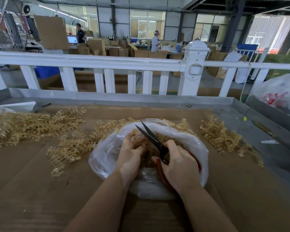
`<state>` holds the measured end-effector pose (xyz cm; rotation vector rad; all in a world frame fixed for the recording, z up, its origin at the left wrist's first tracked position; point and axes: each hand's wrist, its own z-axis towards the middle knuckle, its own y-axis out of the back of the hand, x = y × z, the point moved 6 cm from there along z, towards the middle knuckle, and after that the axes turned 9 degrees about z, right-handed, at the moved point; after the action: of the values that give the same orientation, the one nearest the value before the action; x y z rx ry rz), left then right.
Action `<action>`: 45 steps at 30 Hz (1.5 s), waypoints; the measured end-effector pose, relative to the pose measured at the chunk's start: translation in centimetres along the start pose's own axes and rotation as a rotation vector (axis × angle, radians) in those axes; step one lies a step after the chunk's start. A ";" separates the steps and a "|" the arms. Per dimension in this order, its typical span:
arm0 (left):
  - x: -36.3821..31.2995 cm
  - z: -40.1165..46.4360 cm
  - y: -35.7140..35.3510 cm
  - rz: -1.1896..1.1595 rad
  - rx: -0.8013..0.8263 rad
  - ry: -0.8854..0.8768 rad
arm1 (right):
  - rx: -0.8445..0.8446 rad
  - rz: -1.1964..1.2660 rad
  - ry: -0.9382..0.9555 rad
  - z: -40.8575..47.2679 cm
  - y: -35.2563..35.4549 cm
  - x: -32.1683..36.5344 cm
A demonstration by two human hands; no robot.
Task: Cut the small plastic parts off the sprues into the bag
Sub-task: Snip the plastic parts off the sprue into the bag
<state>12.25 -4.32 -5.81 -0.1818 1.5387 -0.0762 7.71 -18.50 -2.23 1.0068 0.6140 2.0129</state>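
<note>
At the left of the frame a heap of sprues (35, 126) lies on the cardboard (40, 190), with more spilling toward centre, near enough to feed the work. Your left hand (130, 153) reaches into the open bag (182, 136) at lower centre, fingers curled on a sprue piece so the cut parts should drop straight inside. Your right hand (179, 166) is clamped round the red handles of the scissors (151, 136), blades parted over the bag mouth, ready to snip. At the right another sprue pile (221, 134) waits beside the bag.
</note>
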 end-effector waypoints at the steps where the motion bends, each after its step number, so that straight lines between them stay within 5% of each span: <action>1: 0.1 0.1 0.3 0.021 -0.027 -0.015 | 0.005 0.001 -0.002 0.0 0.0 0.0; 8: -0.6 0.0 0.7 0.158 -0.204 -0.104 | -0.044 0.034 -0.005 0.0 0.3 0.0; 17: -1.8 -0.8 0.6 0.251 -0.157 -0.193 | 0.060 0.226 -0.184 1.0 0.4 -0.9; 26: -0.4 0.3 0.3 -0.219 -0.061 -0.060 | 0.106 0.337 -0.226 0.7 0.4 -0.8; 35: -0.8 0.2 0.3 -0.328 0.006 -0.059 | 0.165 0.239 -0.117 0.6 -0.1 0.2; 45: -0.8 0.4 1.2 -0.505 -0.126 -0.025 | 0.195 0.125 -0.038 0.0 -0.4 0.4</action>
<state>12.56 -3.00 -5.16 -0.6670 1.4431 -0.3748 7.75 -17.90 -2.32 1.2235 0.7548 2.0663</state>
